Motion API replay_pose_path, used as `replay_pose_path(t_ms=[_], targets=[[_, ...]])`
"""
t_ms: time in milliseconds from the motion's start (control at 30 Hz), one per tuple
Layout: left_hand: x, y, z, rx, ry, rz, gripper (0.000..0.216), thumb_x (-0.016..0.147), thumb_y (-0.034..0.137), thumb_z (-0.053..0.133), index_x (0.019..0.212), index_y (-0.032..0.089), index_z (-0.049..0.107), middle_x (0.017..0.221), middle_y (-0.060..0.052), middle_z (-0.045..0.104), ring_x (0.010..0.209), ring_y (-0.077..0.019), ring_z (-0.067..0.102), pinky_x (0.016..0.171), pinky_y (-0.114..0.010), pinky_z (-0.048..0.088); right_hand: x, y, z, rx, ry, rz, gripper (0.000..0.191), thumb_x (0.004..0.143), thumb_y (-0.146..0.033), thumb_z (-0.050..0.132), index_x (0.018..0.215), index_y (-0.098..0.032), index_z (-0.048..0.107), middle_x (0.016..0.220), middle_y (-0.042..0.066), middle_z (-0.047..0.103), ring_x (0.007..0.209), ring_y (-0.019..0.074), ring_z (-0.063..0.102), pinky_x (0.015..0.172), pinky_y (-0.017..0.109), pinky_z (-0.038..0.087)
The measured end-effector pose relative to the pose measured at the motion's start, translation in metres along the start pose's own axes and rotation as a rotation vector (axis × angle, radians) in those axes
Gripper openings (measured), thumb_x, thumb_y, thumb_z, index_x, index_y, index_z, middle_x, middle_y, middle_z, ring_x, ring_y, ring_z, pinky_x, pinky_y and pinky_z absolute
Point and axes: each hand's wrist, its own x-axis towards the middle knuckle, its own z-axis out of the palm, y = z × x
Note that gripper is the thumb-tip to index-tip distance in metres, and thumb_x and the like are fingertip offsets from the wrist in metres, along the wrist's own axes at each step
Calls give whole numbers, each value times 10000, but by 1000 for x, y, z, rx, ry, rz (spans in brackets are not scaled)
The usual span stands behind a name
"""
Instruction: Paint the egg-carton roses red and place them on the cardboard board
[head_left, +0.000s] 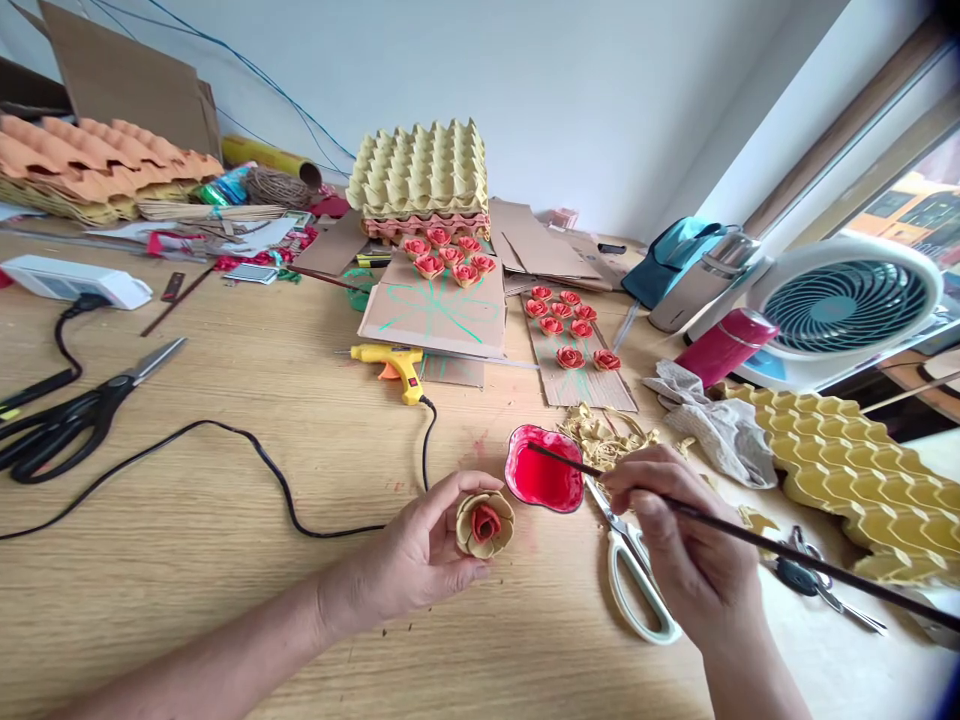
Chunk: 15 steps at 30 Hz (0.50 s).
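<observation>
The left hand (424,550) curls its fingers loosely around one cream flower (485,524) with a red centre, low above the table (187,560), while the right hand (694,545) pinches one dark brush (795,556), its tip at the single dish (513,478) of red paint (551,488). Seven red flowers (451,256) sit on the farther drawn-on cardboard (457,310) and nine (570,357) on the one to its right. Two pairs of scissors, black (116,390) and white-handled (618,572), flank one yellow glue gun (394,360); the steel flask's (697,285) marking is too small to read.
</observation>
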Motion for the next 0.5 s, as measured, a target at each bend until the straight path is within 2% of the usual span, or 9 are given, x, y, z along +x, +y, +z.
replay_pose_path(t_ms=[67, 167, 300, 500], targets=[[-1, 0, -1, 120, 32, 53, 566, 933, 273, 920, 1442, 285, 671, 1320, -85, 737, 1161, -247, 711, 1055, -343, 582, 4, -2, 0, -38, -94, -20, 184, 1174, -293, 573, 1099, -252, 736, 920, 40, 702, 783, 189, 697, 671, 301, 556], [-2, 1, -3, 303, 49, 136, 542, 942, 166, 852, 1442, 287, 681, 1335, -90, 752, 1216, -270, 713, 1095, -361, 570, 6, -3, -1, -81, -138, -30, 162, 1147, -196, 562, 1084, -259, 698, 919, 21, 693, 767, 160, 695, 675, 263, 567], [-2, 6, -3, 433, 31, 192, 525, 957, 98, 780, 1441, 271, 674, 1334, -104, 779, 1220, -275, 740, 1096, -361, 584, 2, 0, -1, -134, -198, 0, 154, 1161, -201, 525, 1139, -268, 662, 900, -2, 725, 746, 142, 731, 673, 225, 593], [-4, 11, 0, 502, 61, 155, 558, 946, 76, 751, 1453, 279, 635, 1307, -70, 793, 1150, -236, 775, 1056, -330, 608, 1, 1, -3, -175, -249, -13, 171, 1189, -230, 476, 1188, -265, 644, 906, 2, 731, 752, 153, 756, 685, 231, 612]])
